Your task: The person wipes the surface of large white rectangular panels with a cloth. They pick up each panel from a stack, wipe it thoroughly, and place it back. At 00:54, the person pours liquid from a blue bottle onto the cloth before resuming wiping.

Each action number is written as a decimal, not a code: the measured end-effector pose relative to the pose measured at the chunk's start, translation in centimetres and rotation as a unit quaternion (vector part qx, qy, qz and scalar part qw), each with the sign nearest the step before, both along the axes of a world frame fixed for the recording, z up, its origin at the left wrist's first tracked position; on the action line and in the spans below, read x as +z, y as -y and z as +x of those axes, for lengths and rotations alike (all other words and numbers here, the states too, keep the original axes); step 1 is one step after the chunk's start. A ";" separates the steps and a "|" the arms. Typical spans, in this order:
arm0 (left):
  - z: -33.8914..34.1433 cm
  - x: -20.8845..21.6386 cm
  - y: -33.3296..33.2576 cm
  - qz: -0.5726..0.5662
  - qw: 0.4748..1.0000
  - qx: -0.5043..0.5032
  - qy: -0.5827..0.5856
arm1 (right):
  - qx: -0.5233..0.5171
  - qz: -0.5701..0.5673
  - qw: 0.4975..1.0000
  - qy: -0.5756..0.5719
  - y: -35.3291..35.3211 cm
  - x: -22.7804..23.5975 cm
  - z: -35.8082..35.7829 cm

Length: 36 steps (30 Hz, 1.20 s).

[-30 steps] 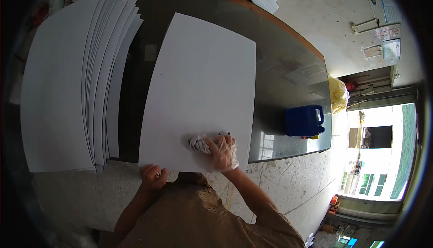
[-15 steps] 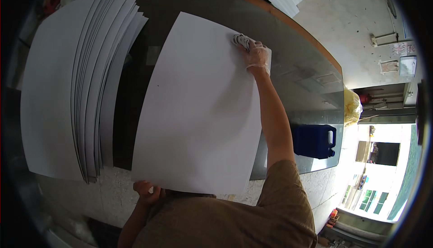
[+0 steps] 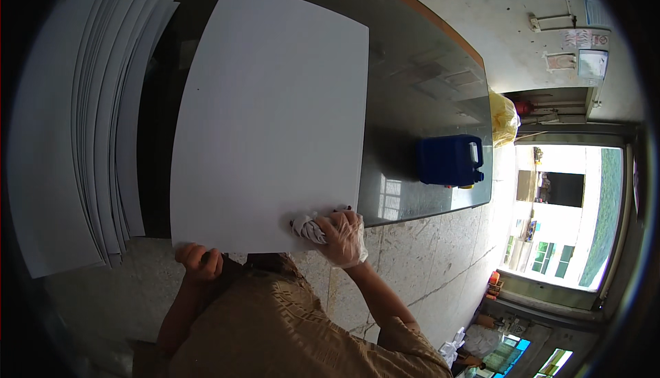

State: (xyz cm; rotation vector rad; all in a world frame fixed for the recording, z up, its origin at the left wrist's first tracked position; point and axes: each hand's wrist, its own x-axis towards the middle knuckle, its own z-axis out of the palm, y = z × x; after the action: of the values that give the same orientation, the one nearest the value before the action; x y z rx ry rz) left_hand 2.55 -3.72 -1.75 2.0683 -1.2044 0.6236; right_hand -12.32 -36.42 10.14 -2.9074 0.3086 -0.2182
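A large white sheet [image 3: 275, 103] lies flat on the dark, glossy table [image 3: 392, 130] in front of me. My right hand [image 3: 344, 238], in a clear plastic glove, is closed round a crumpled grey-white cloth [image 3: 309, 228] and presses it on the sheet near its near right corner. At the near left corner, my bare left hand [image 3: 199, 262] has its fingers curled at the sheet's edge, pinching it. A small dark speck shows on the sheet's left part.
A fanned stack of white sheets [image 3: 82, 117] stands at the left. On the table's right part is a dark blue jerrycan [image 3: 448, 160]. A yellow plastic bag [image 3: 504, 119] sits beyond the table's end. Pale floor [image 3: 419, 261] lies nearer me.
My right hand has swept the cloth from the sheet's far right corner down to its near right edge. My left hand stays at the near left corner. The view has shifted right.
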 end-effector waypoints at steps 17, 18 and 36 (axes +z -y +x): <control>-2.4 2.5 0.5 0.081 0.994 0.072 -0.028 | -0.157 -0.123 0.980 0.020 30.2 -2.1 33.8; -2.1 2.8 0.7 0.086 0.993 0.073 -0.024 | -0.151 -0.135 0.979 0.017 29.1 -2.5 32.3; -0.3 1.7 1.3 -0.027 1.000 0.003 -0.007 | 0.047 0.069 0.995 0.056 -7.6 2.8 1.5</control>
State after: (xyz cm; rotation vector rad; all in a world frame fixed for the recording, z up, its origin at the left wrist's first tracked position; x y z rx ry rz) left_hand 2.26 -4.99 -0.05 2.0282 -1.1618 0.6372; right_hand -10.79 -28.87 12.91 -2.7527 0.1602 -0.3282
